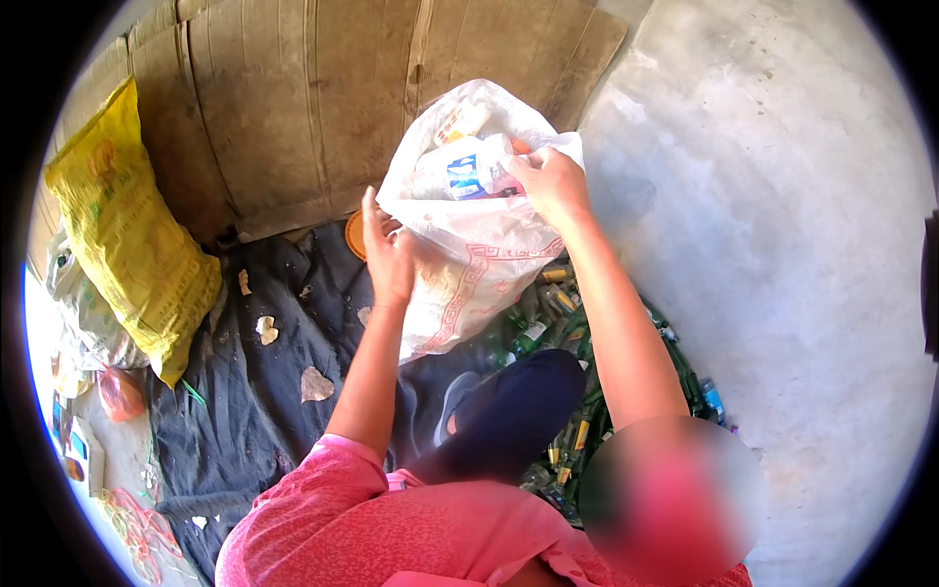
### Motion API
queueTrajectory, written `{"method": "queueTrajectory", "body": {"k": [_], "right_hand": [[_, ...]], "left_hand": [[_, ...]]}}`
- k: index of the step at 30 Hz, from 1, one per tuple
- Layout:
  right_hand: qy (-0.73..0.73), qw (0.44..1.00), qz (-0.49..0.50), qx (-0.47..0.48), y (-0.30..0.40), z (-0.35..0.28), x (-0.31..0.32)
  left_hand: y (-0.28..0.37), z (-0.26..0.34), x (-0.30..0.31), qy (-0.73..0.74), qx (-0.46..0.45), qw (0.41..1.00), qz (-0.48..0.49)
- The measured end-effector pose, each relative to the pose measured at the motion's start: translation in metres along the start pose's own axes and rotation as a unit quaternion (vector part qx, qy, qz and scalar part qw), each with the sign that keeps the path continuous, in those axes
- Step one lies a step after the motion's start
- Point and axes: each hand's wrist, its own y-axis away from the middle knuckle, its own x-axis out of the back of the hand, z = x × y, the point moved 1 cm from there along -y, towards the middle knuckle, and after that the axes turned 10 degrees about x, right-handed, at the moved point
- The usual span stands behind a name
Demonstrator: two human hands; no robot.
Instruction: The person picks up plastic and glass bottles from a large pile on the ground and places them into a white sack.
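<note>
A white woven plastic sack (477, 249) with a red printed border stands with its mouth wide in front of me. Inside its mouth lies a clear plastic bottle (440, 172) with a blue and white label, among other packaging. My right hand (549, 180) is at the right rim, its fingers pinched at the end of the bottle; whether they grip bottle or sack edge is hard to tell. At the left rim, my left hand (387, 253) rests upright against the sack's outside, with the thumb and fingers partly hidden. An orange round object (355, 235) shows behind that hand.
Cardboard sheets (271, 110) line the wall behind. A yellow woven sack (139, 242) and a red plastic bag (121, 395) are at left. Many green glass bottles (682, 374) lie at right, beside bare concrete. Dark cloth (249, 381) covers the ground; loose string (143, 532) lies lower left.
</note>
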Motion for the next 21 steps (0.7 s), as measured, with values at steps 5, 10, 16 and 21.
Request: {"method": "queueTrajectory", "body": {"k": [5,10,16,21], "right_hand": [[0.003,0.999,0.020,0.032,-0.003,-0.001,-0.010],[0.019,0.999,-0.004,0.032,-0.007,-0.013,-0.003],[0.154,0.949,-0.254,0.108,-0.018,-0.050,0.002],[0.285,0.891,-0.344,0.081,-0.022,-0.030,-0.042]], "left_hand": [[-0.069,0.061,0.022,-0.111,0.107,0.988,0.001],[-0.114,0.109,0.006,-0.227,0.023,0.969,-0.089],[-0.155,0.107,-0.031,0.220,0.069,0.963,-0.139],[-0.159,0.101,-0.047,0.292,0.091,0.947,-0.098]]}}
